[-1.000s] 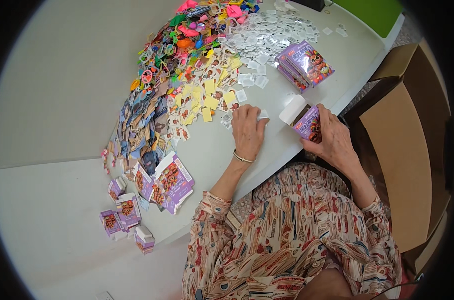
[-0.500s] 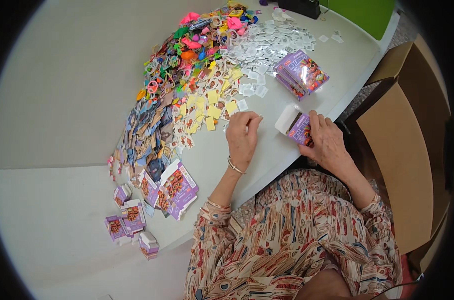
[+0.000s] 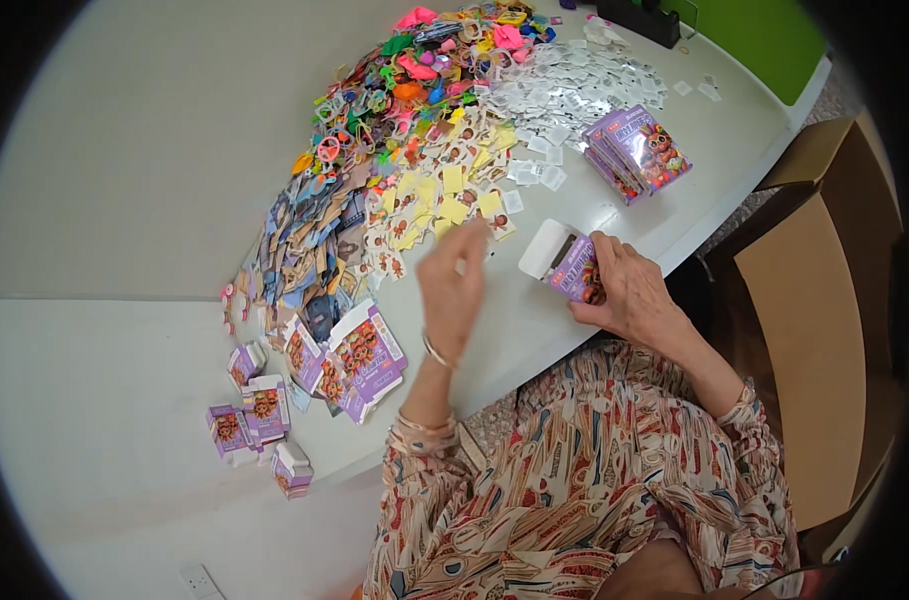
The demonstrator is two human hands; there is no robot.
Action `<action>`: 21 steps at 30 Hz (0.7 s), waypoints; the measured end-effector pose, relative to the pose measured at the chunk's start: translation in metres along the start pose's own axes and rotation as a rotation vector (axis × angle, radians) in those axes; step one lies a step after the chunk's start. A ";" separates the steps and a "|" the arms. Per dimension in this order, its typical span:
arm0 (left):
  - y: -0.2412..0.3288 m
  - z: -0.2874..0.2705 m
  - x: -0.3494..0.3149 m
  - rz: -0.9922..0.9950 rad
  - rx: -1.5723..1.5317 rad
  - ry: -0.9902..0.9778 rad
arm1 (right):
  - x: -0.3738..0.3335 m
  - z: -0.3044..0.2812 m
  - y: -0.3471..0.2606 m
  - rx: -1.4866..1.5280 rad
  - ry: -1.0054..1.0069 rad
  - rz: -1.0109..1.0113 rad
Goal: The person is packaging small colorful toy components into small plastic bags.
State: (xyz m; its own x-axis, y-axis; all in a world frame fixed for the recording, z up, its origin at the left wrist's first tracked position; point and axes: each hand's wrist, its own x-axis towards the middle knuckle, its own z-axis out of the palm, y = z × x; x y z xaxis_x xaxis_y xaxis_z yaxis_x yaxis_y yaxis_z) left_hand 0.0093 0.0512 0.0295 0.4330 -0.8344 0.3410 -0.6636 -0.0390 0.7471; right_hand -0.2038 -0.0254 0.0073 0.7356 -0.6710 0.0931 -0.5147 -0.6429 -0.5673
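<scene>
Head view. The right hand (image 3: pixel 629 290) holds a small purple box (image 3: pixel 572 268) just above the near edge of the white counter (image 3: pixel 154 150). Its fingers wrap the box body, pressed together along the printed side. The white top flap (image 3: pixel 540 247) stands open and faces the left hand.

The left hand (image 3: pixel 452 290) is raised off the counter, to the left of the box and near it. It is blurred by motion. Its fingers appear drawn together at the tips, possibly pinching a small flat piece, but the picture does not show this clearly.

Positions relative to the box:
- Beyond it and to its left: yellow and white sticker cards (image 3: pixel 444 195).
- Further beyond those: a heap of bright plastic trinkets (image 3: pixel 404 80).
- Beyond it: small clear packets (image 3: pixel 564 85).
- Beyond it and to the right: a stack of flat purple cartons (image 3: pixel 639 150).
- Well to its left: a band of dark printed cards (image 3: pixel 304 250), then folded purple boxes (image 3: pixel 349 360) near the counter edge.
- To its right, off the counter: a brown cardboard carton (image 3: pixel 804 330).

Judgement on technique: keep the box steady with the open mouth tilted toward the left hand. Hold the flap clear of the opening. Bring any small piece in edge-first so it does not catch on the rim.
</scene>
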 end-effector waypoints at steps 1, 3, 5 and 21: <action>-0.024 -0.001 0.007 0.002 -0.002 -0.002 | 0.003 0.003 0.002 -0.001 0.002 0.003; -0.075 -0.013 0.010 -0.005 0.390 0.076 | 0.010 0.008 -0.006 -0.022 -0.024 -0.010; -0.092 -0.006 0.004 0.130 0.543 0.134 | 0.013 0.013 -0.007 -0.034 -0.026 -0.023; 0.007 -0.003 -0.023 0.307 0.527 -0.241 | 0.019 0.019 -0.019 -0.084 -0.029 -0.126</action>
State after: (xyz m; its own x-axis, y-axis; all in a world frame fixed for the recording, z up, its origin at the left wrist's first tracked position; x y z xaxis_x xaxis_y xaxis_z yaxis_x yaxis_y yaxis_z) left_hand -0.0032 0.0715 0.0289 0.0684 -0.9480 0.3110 -0.9717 0.0073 0.2361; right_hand -0.1716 -0.0190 0.0040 0.8085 -0.5729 0.1350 -0.4516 -0.7509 -0.4819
